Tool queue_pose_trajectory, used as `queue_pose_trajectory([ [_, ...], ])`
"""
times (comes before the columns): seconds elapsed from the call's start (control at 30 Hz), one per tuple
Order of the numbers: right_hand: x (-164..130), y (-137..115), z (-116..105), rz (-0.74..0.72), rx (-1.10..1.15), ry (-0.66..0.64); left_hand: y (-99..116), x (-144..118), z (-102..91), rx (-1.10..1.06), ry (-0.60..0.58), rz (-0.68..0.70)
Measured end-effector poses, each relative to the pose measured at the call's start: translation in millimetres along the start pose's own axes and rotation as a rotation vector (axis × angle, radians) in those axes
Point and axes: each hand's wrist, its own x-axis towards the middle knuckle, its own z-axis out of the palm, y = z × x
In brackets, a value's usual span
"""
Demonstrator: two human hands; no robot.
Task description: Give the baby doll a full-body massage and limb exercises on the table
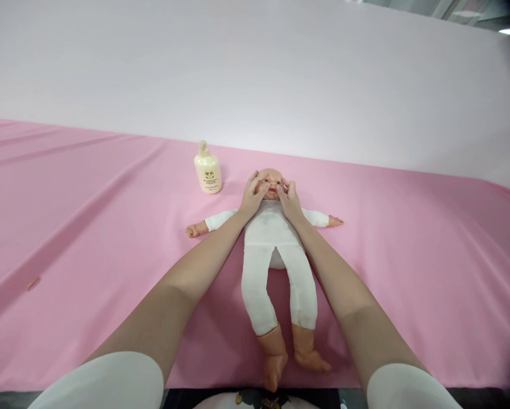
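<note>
White sleeves [105, 379], two, smooth-edged, near left and near right; bare forearms [182, 287] lead far from them.

Doll [274, 230], one: on its back at mid-cloth, arms out, head [270, 175] far, feet [272, 366] near, one foot's toes at the cloth's near edge. Body white, matt, rounded; head and feet tan, glossy, apparently hard.

Left hand [252, 197]: on the head's left side, thumb on the cheek, fingers well apart from it. Right hand [290, 200]: the mirror of it, thumb beside the mouth, fingers spread. Pressure: cannot tell.

Bottle [208, 173], one: cream, round-shouldered, upright, far left of the doll, near the left hand. Cloth [110, 244]: pink, thin-looking, creased. Scrap [33, 283], orange-brown, far left of the doll; kind unclear.

Risks, as judged: thumbs straying upward could press the eyes; uneven pressure could roll the head; a sideways left elbow or wrist could topple the bottle; dragging could ruck the cloth.
</note>
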Motion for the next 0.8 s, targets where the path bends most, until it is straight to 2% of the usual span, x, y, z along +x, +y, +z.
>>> queue_pose_trajectory([
  [0.27, 1, -6, 1, -0.119, -0.016, -0.042, -5, 0, 2.3, -0.019, 0.031, 0.013],
  [0.57, -2, -4, 0, 0.037, 0.025, -0.005, 3, -3, 1.3, -0.101, 0.048, -0.053],
  [0.67, -2, -5, 0, 0.032, 0.032, -0.010, 5, -4, 1.2, -0.132, 0.073, -0.100],
  [0.8, -1, -4, 1, -0.026, 0.028, -0.022, 4, -2, 0.3, -0.083, 0.046, -0.066],
])
